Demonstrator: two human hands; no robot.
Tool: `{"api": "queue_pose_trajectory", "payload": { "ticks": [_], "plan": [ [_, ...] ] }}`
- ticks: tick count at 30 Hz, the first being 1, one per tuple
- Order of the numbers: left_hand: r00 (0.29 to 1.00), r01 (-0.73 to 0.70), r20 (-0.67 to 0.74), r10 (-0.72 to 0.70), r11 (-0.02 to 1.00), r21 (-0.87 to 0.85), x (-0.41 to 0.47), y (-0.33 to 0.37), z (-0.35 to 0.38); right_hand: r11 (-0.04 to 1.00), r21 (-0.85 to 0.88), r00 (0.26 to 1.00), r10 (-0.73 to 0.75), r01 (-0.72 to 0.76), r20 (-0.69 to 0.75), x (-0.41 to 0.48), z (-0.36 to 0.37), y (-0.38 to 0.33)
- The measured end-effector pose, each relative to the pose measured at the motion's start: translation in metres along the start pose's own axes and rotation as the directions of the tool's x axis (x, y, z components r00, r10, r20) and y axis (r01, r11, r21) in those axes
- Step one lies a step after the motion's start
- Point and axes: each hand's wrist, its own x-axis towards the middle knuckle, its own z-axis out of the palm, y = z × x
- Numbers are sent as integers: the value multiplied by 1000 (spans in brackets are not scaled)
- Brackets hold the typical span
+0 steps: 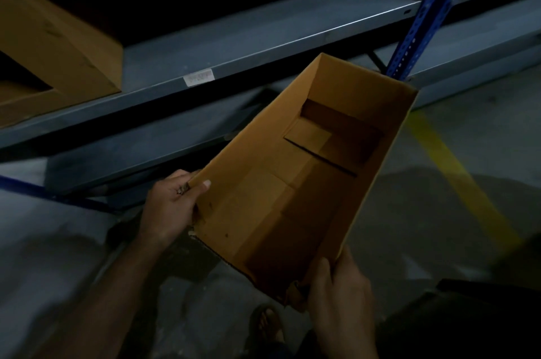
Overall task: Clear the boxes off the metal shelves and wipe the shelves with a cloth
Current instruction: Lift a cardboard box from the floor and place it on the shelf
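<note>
An open, empty cardboard box (295,183) is held in the air in front of the shelves, its open top facing me. My left hand (171,206) grips its near left corner, thumb inside the rim. My right hand (339,294) grips the near right corner, where the card is torn. A second cardboard box (58,45) sits at the left end of the grey metal shelf (263,36). A lower shelf (146,151) lies beneath it. No cloth is in view.
A blue perforated upright (421,16) stands at the right of the shelves, just behind the held box. The concrete floor (439,212) carries a yellow painted line (456,177). My sandalled foot (268,326) shows below the box. The scene is dim.
</note>
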Motion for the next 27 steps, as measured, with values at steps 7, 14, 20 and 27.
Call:
{"api": "queue_pose_trajectory", "payload": {
  "ticks": [7, 14, 20, 27],
  "plan": [
    [998, 39, -53, -43, 996, -80, -11, -12, -8, 998, -57, 999, -36, 35, -14, -13, -2, -1],
    [993, 46, -110, -53, 997, -65, -19, -14, -14, 990, -58, 991, -131, 131, 14, -7, 4, 0],
    [987, 54, -145, -63, 997, -62, -18, -23, -13, 968, -84, 972, -233, 235, 33, 1, 22, 7],
    [938, 249, -240, -252, 968, -43, -52, -48, -11, 964, -108, 969, -239, 244, 58, 0, 28, 20]
  ]
}}
